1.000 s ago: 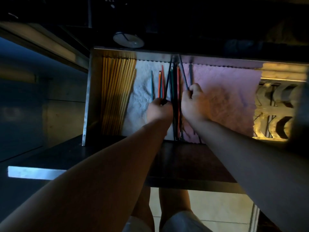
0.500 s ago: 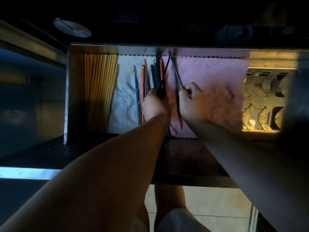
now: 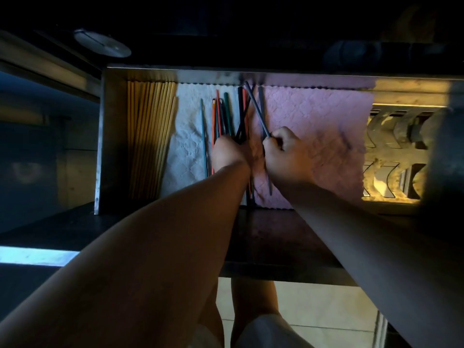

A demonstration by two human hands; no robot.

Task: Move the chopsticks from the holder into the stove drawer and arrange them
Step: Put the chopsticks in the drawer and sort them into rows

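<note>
Coloured chopsticks (image 3: 227, 114) already in the stove drawer (image 3: 105, 146), lying mostly lengthwise at the seam where the white liner (image 3: 187, 136) meets the pink liner (image 3: 313, 126). Orange, teal and dark ones side by side; two dark ones crossed over each other near the far end of this bundle. One teal chopstick (image 3: 204, 136) alone, just left of the bundle. One dark chopstick (image 3: 257, 109) tilted across the bundle, its far tip over the others, its near part pinched in the right hand (image 3: 286, 156). Right hand closed around this stick, fingers curled tight. Left hand (image 3: 227, 153) resting on the near part of the bundle, curled, apparently pressing or gripping several sticks; exactly which ones, cannot tell, since the fingers are hidden behind the knuckles.

Left of the bundle, past the white liner: a neat row of wooden chopsticks (image 3: 150, 141) against the drawer's left wall. Right of the bundle, beyond the pink liner: a lit metal grille (image 3: 391, 156). No holder visible.

Step in hand, most likely: straightening the tilted stick and uncrossing the dark pair. To do well: keep the left hand firm on the bundle so it does not roll; lift the tilted stick slightly instead of dragging, because the quilted liner may catch; turn it parallel to the others and lay it just beside them on the pink side. Then align all the near ends together. Light here is poor, so better to check by touch too.
</note>
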